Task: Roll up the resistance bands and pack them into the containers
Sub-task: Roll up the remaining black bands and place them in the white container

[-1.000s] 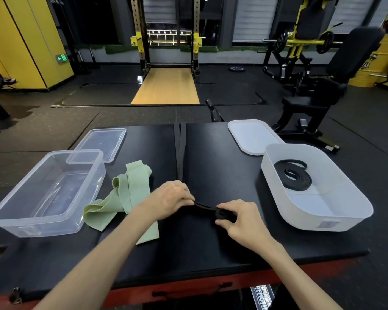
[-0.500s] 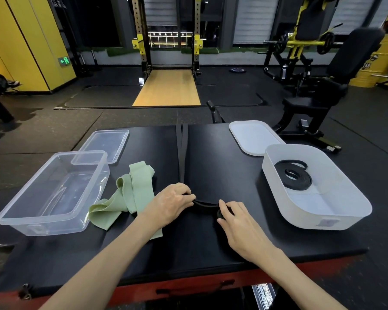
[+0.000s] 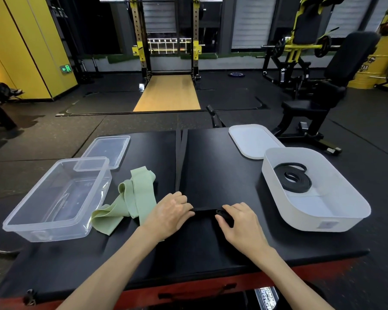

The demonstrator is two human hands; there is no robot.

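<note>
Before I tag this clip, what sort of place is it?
Most likely a gym: a squat rack stands over a wooden lifting platform, and a yellow plate-loaded machine and a padded black seat sit at the right.

On a padded table, the left container sat at the left, with the left lid just behind it and a loose band just to its right. At the near middle, the left hand and right hand held a partly rolled band between them. At the right sat the right container with a coiled band in it and the right lid behind it.
</note>
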